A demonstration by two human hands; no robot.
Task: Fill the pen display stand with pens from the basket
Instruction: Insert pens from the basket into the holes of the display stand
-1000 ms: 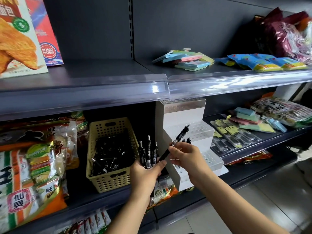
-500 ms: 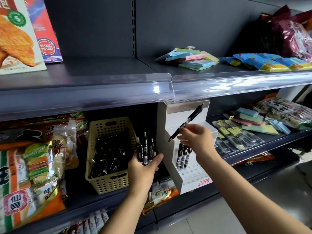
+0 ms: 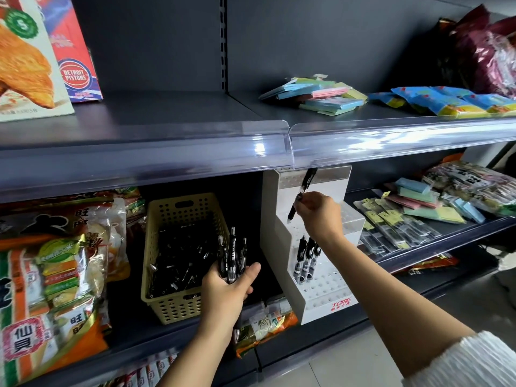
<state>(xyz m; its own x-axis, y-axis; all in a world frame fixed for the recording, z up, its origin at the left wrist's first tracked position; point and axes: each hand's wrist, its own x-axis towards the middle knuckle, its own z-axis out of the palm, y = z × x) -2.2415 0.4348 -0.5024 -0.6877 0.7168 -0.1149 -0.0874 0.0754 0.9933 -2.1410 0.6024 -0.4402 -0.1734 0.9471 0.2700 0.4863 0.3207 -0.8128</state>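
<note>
Now the right hand (image 3: pixel 318 212) is pinching one black pen (image 3: pixel 303 191) in its fingers above the stand's (image 3: pixel 329 291) middle step, tip pointing down. The left hand (image 3: pixel 226 286) is gripping a bundle of pens (image 3: pixel 233 252) just left of the stand, by the basket (image 3: pixel 178 300). Being light, stiff and smooth, the pen is probably best pinched low on its barrel for aiming.

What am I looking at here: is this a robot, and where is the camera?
No robot: these are a person's two bare hands, filmed by one camera worn on the head. The right hand pinches a black pen, tip down, over the white stepped plastic display stand, where three black pens stand in holes. The left hand grips a bundle of black pens. Beside the stand sits a pale yellow perforated plastic basket holding more pens, all on a dark grey shelf.
</note>
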